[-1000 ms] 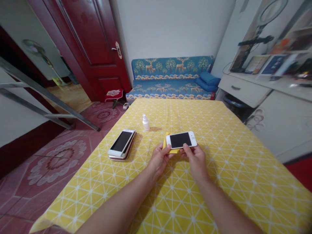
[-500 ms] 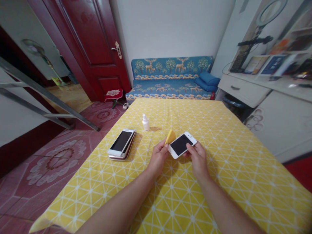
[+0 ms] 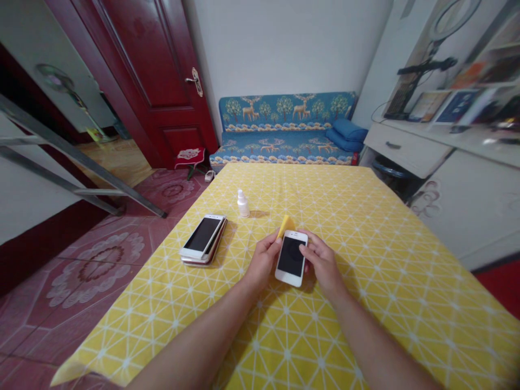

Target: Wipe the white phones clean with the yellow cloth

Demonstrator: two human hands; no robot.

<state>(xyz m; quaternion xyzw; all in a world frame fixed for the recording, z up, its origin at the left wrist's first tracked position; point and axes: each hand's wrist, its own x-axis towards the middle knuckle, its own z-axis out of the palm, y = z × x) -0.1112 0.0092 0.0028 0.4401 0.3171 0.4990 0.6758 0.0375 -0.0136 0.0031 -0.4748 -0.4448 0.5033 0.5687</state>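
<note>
From afar, I see the right hand (image 3: 322, 261) gripping a white phone (image 3: 291, 259); left of it, the left hand (image 3: 263, 257) pinches yellow cloth (image 3: 286, 223), stacked phones (image 3: 203, 238) farther left.

We are in a home. We see a deer-patterned sofa (image 3: 280, 142) at upper centre, a red door (image 3: 148, 59) and a standing fan (image 3: 57, 78) at upper left.
</note>
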